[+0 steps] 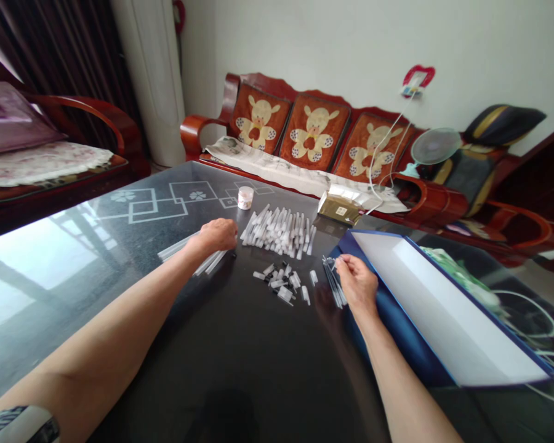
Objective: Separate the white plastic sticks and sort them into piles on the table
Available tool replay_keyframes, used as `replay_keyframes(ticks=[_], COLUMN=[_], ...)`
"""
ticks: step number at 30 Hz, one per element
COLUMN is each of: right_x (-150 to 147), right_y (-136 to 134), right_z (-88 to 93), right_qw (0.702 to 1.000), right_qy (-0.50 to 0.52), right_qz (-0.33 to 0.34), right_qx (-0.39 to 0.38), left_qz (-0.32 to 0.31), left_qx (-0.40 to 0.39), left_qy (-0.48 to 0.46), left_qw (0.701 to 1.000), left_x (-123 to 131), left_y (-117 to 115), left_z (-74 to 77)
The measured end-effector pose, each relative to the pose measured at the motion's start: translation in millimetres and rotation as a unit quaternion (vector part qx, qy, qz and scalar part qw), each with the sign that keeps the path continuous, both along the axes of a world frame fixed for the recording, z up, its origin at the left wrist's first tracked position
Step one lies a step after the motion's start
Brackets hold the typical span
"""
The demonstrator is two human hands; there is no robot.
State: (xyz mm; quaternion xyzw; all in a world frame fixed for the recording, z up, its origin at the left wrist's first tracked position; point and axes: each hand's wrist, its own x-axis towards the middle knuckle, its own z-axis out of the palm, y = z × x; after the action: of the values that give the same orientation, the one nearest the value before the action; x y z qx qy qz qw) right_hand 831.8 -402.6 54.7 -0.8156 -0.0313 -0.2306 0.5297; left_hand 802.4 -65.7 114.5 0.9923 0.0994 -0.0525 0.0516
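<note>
Long clear tubes point(184, 251) lie flat under the left hand; thin sticks point(333, 280) fan beneath the right.

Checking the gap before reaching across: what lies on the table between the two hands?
In the head view, a small heap of short clear pieces lies between the left hand and right hand.

No legible text or labels

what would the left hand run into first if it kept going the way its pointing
The left hand points right across the table, so it would most likely meet the big pile of white tubes first. Depth is hard to judge, but the pile lies close ahead.
</note>
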Motion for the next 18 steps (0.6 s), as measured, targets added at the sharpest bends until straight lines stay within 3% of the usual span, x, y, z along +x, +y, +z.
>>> replay_keyframes(ticks=[6,11,14,18], right_x=[-4,-12,-15,-18], right_y=[-3,8,11,14], right_z=[-1.6,-2.9,-0.5,2.8], right_qw=[0.983,0.940,0.924,0.926], right_qy=[-0.021,-0.065,-0.068,-0.074], right_qz=[-0.001,0.047,0.051,0.051], right_qx=[-0.182,-0.332,-0.373,-0.367], left_qz=[-0.004,-0.023,-0.069,-0.125], left_qx=[0.023,0.014,0.008,0.012], left_qy=[0.009,-0.024,-0.025,-0.020], left_qw=[1.000,0.999,0.997,0.992], left_x=[-5,-6,-9,-15], left_y=[-6,-18,-31,-47], left_z=[5.8,8.3,5.1,-1.0])
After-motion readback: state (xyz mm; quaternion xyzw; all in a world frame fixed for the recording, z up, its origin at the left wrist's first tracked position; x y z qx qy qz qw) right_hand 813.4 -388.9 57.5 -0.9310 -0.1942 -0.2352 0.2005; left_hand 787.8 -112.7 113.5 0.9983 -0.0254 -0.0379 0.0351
